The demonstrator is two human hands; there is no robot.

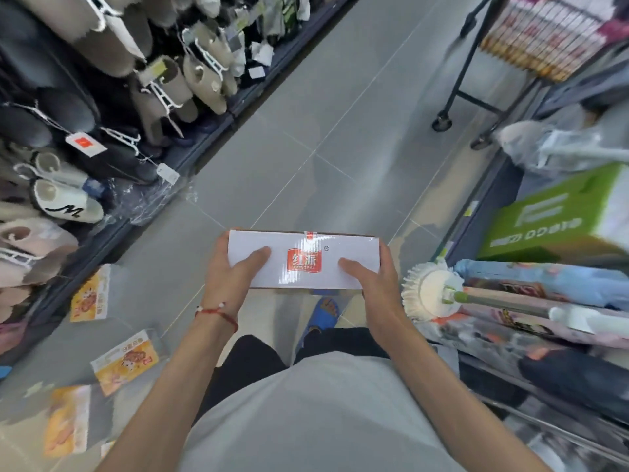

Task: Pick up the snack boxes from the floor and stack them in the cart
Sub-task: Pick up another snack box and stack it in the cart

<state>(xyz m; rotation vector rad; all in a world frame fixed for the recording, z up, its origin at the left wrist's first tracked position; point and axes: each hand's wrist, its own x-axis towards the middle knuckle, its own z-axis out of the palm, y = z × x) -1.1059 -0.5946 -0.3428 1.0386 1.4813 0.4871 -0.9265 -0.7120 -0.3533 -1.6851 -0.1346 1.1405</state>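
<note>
Holding: a flat white cardboard snack box with a red logo [303, 258], up at waist height over the grey tiled aisle, well off the floor.
Left hand [235, 267]: gripped the box's left end, thumb flat on top, fingers round the edge.
Right hand [371, 277]: same deal on the right end.
Cart: the black wire trolley on castors [537, 42] sat well ahead on my right, boxes already lined up inside.
How I'd play it: keep the box level, squeeze both ends evenly, then lay it flat and squared on the stack so nothing slides.
Floor: orange-yellow snack packs [124, 361] lay scattered lower left, beside the rack of hanging slippers [163, 86].
In the way: a round white mop head [429, 294] and a green carton [558, 219] stuck out of the right-hand shelf. I reckoned the box's right end could clip them.
</note>
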